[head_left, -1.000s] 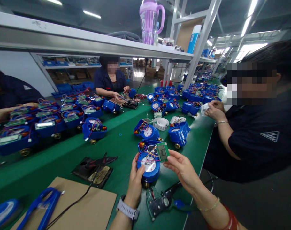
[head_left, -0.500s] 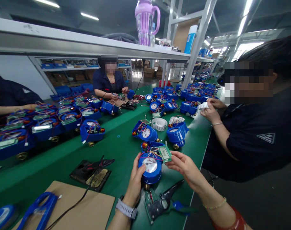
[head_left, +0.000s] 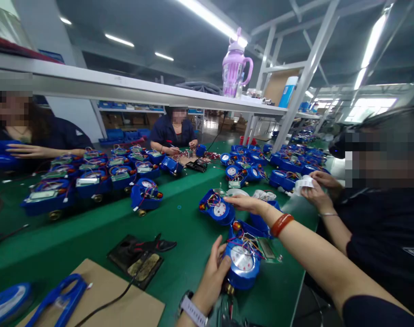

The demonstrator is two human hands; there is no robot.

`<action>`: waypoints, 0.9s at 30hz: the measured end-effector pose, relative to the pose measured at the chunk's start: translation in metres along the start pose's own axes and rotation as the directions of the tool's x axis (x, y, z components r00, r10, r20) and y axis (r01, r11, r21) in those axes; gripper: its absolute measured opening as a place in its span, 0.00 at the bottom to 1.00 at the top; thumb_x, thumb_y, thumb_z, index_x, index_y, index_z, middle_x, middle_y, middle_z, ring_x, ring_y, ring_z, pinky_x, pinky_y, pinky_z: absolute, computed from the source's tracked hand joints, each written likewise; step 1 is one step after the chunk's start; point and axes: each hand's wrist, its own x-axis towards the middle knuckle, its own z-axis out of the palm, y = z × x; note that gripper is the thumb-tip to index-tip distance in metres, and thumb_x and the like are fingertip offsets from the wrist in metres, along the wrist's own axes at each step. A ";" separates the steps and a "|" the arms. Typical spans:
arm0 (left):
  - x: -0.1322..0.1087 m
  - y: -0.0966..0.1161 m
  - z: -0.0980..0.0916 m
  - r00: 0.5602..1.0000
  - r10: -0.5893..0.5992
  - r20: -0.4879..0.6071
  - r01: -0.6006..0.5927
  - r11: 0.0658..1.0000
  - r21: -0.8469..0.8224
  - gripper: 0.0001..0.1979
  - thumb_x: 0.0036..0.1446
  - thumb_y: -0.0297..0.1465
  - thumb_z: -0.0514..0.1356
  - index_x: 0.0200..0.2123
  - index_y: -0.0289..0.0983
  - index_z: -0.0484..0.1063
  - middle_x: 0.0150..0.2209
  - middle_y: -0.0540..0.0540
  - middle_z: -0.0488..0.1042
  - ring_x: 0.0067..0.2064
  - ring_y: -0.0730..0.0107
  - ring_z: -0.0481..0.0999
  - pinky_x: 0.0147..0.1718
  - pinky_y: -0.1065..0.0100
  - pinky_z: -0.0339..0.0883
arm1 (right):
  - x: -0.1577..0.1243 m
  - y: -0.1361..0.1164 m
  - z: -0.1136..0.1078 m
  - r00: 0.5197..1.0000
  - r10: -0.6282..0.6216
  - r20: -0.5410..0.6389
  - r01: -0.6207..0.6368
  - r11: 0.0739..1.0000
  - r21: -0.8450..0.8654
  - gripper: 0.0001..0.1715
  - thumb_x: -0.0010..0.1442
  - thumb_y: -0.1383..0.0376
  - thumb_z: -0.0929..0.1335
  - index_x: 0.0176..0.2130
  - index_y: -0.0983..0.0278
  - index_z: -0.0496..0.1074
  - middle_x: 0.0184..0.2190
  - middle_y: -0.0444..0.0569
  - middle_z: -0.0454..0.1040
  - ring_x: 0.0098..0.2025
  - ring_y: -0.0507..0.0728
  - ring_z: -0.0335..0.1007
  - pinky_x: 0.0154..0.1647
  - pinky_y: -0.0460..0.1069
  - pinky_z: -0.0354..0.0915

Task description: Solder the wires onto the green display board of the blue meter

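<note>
My left hand [head_left: 216,268] is wrapped around the left side of a blue water meter [head_left: 243,268], with a round white dial, bundled wires and a brass fitting at the near end. A green circuit board [head_left: 267,250] with a small display hangs off its right side on wires. Stretched forward over the table, my right hand [head_left: 244,202] has its fingers extended at the edge of a second blue meter [head_left: 217,210]. A white label roll [head_left: 236,192] lies just behind those fingers. My right forearm partly hides a third blue meter [head_left: 259,218].
Wire strippers [head_left: 227,311] lie beneath the held meter. A black soldering stand [head_left: 138,259], cardboard sheet [head_left: 114,299] and blue tape dispenser frame [head_left: 62,299] are to the left. Rows of meters [head_left: 94,179] stand beyond. A co-worker's hands [head_left: 314,188] hold labels at right; other people sit opposite.
My right hand has let go of the circuit board and reached forward to the second meter. The board now rests beside the held meter. My left hand keeps its hold, and the view has shifted.
</note>
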 end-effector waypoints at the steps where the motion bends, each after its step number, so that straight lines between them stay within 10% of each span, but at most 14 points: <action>1: 0.000 -0.001 -0.003 1.000 0.010 -0.006 -0.010 1.000 0.024 0.53 0.50 0.58 0.60 0.68 0.34 0.45 0.65 0.31 0.56 0.65 0.50 0.59 0.64 0.56 0.51 | 0.009 -0.004 0.002 0.997 0.063 0.055 -0.061 0.997 -0.039 0.13 0.64 0.59 0.71 0.41 0.68 0.73 0.42 0.51 0.74 0.43 0.57 0.73 0.47 0.56 0.70; 6: 0.002 -0.005 -0.007 0.998 0.058 0.001 -0.058 0.994 0.097 0.53 0.48 0.57 0.62 0.68 0.34 0.48 0.66 0.33 0.55 0.67 0.48 0.54 0.66 0.56 0.47 | 0.023 -0.010 0.011 0.938 0.280 0.205 -0.251 0.955 -0.154 0.14 0.65 0.59 0.70 0.44 0.68 0.72 0.39 0.50 0.75 0.35 0.54 0.73 0.38 0.52 0.73; 12: 0.006 -0.009 0.001 0.993 0.066 0.095 -0.080 0.984 0.161 0.52 0.43 0.46 0.70 0.67 0.41 0.52 0.64 0.38 0.60 0.65 0.46 0.59 0.65 0.53 0.51 | 0.020 -0.001 0.009 0.955 0.271 0.123 -0.264 0.962 -0.074 0.13 0.68 0.60 0.67 0.46 0.68 0.70 0.38 0.49 0.73 0.34 0.53 0.73 0.35 0.50 0.73; 20: 0.028 0.002 0.012 0.994 0.101 0.043 -0.108 0.973 0.203 0.54 0.43 0.48 0.69 0.67 0.32 0.50 0.61 0.31 0.63 0.61 0.47 0.65 0.63 0.54 0.54 | -0.011 -0.046 -0.019 0.987 -0.081 -0.140 0.103 0.982 0.157 0.12 0.66 0.64 0.69 0.47 0.68 0.70 0.37 0.48 0.73 0.32 0.52 0.72 0.32 0.48 0.72; 27: -0.004 0.037 0.024 0.944 0.298 -0.145 -0.232 0.907 0.351 0.44 0.53 0.49 0.63 0.66 0.34 0.53 0.68 0.35 0.50 0.70 0.51 0.46 0.68 0.54 0.36 | -0.108 -0.055 0.006 0.915 -0.273 -0.297 0.378 0.837 0.395 0.23 0.51 0.59 0.76 0.45 0.66 0.73 0.38 0.51 0.77 0.35 0.58 0.74 0.32 0.51 0.73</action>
